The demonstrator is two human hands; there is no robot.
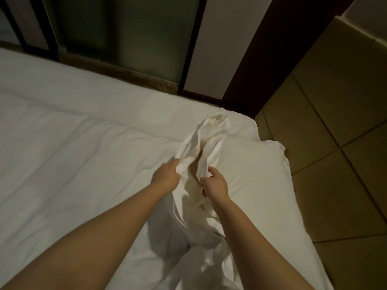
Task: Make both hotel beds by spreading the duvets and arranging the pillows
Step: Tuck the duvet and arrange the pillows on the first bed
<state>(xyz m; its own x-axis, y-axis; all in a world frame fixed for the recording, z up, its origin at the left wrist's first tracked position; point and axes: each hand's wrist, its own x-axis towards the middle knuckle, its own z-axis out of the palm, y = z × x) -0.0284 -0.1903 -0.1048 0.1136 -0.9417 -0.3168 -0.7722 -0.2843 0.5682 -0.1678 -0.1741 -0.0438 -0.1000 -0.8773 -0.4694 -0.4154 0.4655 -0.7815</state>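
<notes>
I am at the spreading step on this bed, working near its corner. My left hand (pixel 165 174) has its fingers curled round one fold of loose white cloth, and my right hand (pixel 214 183), just beside it at 3 o'clock, pinches a second fold between thumb and curled fingers. The two folds rise as a bunched ridge (pixel 201 143) that runs from my hands toward 1 o'clock and ends at the bed's corner (pixel 240 126). I take this cloth for the edge of the duvet (pixel 83 143), which lies over the bed and fills the view from 7 to 11 o'clock, fairly flat but creased. To the right of the ridge it swells up plump and hangs over the side toward the tiled floor (pixel 335 143) at 3 o'clock. No pillow is in sight that I can be sure of. A dark wooden post (pixel 261 59) stands at 1 o'clock and a frosted panel (pixel 125 28) at 12. Next, I judge, I should draw the two folds apart and pull them toward the edge, so the ridge flattens and the corner sits square.
</notes>
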